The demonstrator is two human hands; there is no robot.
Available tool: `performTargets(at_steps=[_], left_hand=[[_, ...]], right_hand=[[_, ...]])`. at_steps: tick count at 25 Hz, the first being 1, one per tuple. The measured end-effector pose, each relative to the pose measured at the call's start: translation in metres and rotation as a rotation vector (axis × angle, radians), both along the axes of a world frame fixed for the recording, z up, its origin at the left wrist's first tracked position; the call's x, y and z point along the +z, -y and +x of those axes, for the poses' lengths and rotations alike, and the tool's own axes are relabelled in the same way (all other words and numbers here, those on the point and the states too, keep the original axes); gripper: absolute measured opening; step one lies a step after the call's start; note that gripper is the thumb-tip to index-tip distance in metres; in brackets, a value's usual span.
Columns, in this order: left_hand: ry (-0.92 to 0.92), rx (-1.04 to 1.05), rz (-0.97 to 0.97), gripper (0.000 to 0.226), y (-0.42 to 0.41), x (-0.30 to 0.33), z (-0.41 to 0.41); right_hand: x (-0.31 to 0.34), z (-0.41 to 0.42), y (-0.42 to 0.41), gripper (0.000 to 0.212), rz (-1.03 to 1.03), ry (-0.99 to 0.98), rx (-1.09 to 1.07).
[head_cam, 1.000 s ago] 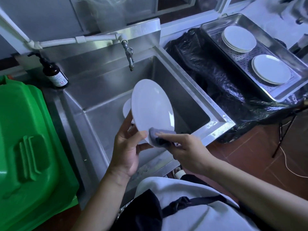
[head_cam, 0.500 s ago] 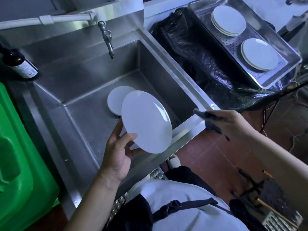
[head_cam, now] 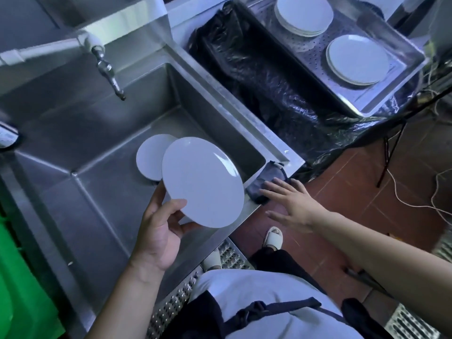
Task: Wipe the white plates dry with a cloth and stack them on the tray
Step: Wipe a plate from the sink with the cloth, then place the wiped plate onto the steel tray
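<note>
My left hand [head_cam: 160, 231] grips a white plate [head_cam: 203, 182] by its lower edge, tilted above the steel sink [head_cam: 102, 192]. Another white plate [head_cam: 149, 156] lies in the sink basin, partly hidden behind the held one. The dark grey cloth [head_cam: 265, 178] lies on the sink's front right corner. My right hand [head_cam: 293, 204] hovers just beside it, fingers spread, holding nothing. At the upper right, the perforated steel tray [head_cam: 401, 47] carries two stacks of white plates, a far stack [head_cam: 303, 14] and a near stack [head_cam: 357, 59].
A tap [head_cam: 107, 72] hangs over the sink's back. Black plastic sheeting [head_cam: 264, 77] covers the gap between sink and tray. A green bin [head_cam: 22, 285] stands at the left. Cables [head_cam: 401, 192] trail on the red tile floor. My feet stand near a metal grate [head_cam: 230, 255].
My right hand took the cloth off the plate, moved right and laid it on the sink's corner, then opened. The left hand lowered the plate slightly.
</note>
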State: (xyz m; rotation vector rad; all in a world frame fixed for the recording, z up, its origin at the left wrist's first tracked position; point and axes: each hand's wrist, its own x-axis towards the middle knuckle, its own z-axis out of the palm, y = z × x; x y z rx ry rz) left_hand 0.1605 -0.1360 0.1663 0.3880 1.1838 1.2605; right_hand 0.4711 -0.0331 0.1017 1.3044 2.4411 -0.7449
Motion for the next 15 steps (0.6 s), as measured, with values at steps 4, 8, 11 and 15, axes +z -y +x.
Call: performTargets(at_steps=[4,8,11,15], left_hand=[[0.018,-0.075,0.008,0.062,-0.033,0.022,0.031],[0.035,-0.207,0.073,0.065,-0.08,0.045,0.079],[0.116,-0.263,0.066,0.062,-0.114,0.053,0.12],[0.18,-0.306,0.005,0.063,-0.149,0.046,0.191]], right_hand=[[0.067,0.016,-0.049,0.057,-0.104,-0.313,-0.295],[0.133,0.06,-0.096,0.037,-0.3,-0.716,-0.734],[0.155,0.105,-0.111,0.021,-0.478,-0.959,-0.91],[0.152,0.18,-0.128,0.022,-0.573,-1.027,-1.144]])
